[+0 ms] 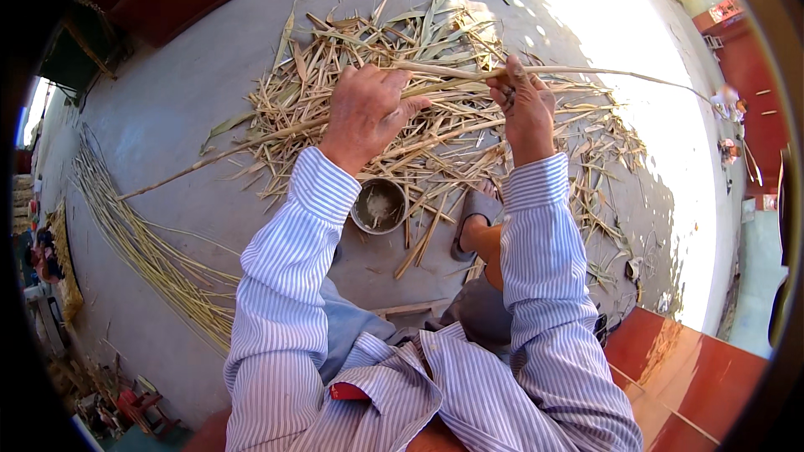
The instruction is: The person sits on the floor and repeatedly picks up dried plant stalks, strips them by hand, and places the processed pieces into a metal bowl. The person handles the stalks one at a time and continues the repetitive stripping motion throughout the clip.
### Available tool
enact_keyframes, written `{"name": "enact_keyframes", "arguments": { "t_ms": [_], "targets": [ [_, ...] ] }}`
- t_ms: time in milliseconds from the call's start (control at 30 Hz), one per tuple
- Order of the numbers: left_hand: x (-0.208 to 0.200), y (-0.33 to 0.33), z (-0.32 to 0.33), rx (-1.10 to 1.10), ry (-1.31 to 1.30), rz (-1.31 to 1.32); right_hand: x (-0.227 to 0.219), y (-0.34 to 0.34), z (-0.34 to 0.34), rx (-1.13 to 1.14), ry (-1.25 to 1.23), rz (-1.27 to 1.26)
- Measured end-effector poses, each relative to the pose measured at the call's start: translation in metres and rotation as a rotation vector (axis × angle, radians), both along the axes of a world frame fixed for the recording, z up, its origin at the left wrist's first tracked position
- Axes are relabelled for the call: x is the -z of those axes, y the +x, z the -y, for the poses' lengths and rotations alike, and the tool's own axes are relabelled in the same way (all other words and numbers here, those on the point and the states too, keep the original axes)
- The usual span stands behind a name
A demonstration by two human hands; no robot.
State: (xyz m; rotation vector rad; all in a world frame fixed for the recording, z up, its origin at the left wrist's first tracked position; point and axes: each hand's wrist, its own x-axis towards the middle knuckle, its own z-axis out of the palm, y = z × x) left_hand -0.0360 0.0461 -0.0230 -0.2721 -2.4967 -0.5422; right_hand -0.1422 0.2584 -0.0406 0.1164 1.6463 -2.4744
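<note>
A long, thin dry plant stalk (222, 156) runs across in front of me, from the floor side at the left up to the far right. My left hand (366, 115) is closed round it, with the thumb stretched toward the right. Farther along, my right hand (528, 109) pinches the stalk between thumb and fingers. A loose, pale strip of husk (427, 69) lies along the stalk between the hands. Below both hands spreads a heap of dry husks and leaves (456, 130). Close beneath my left wrist stands a round metal bowl (379, 232) with murky liquid in it.
A bundle of long, thin stalks (142, 234) lies on the grey floor to my left. Dark red furniture (180, 0) stands at the far left. Red-brown tiles (687, 368) lie at the near right. My sandalled foot (477, 219) rests beside the heap.
</note>
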Motion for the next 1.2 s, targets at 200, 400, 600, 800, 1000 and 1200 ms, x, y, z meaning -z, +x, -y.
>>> {"name": "enact_keyframes", "arguments": {
  "t_ms": [200, 400, 600, 800, 1000, 1200],
  "targets": [
    [0.009, -0.019, -0.018, 0.065, 0.439, 0.217, 0.006, 0.029, 0.036, -0.225, 0.054, -0.056],
    [0.008, -0.003, 0.040, 0.010, 0.365, 0.410, 0.005, -0.019, -0.018, -0.028, 0.038, -0.049],
    [0.011, 0.008, 0.055, 0.034, 0.380, 0.498, 0.005, -0.022, -0.039, -0.023, 0.049, -0.033],
    [0.021, -0.006, 0.025, 0.099, 0.921, 0.691, -0.007, 0.000, -0.023, -0.037, 0.028, -0.166],
    [0.026, -0.007, 0.020, 0.059, 1.056, 0.637, -0.015, -0.003, -0.024, -0.071, 0.028, -0.248],
    [0.031, -0.001, 0.020, 0.061, 1.013, 0.538, -0.019, -0.002, -0.031, -0.151, 0.013, -0.321]
  ]
}}
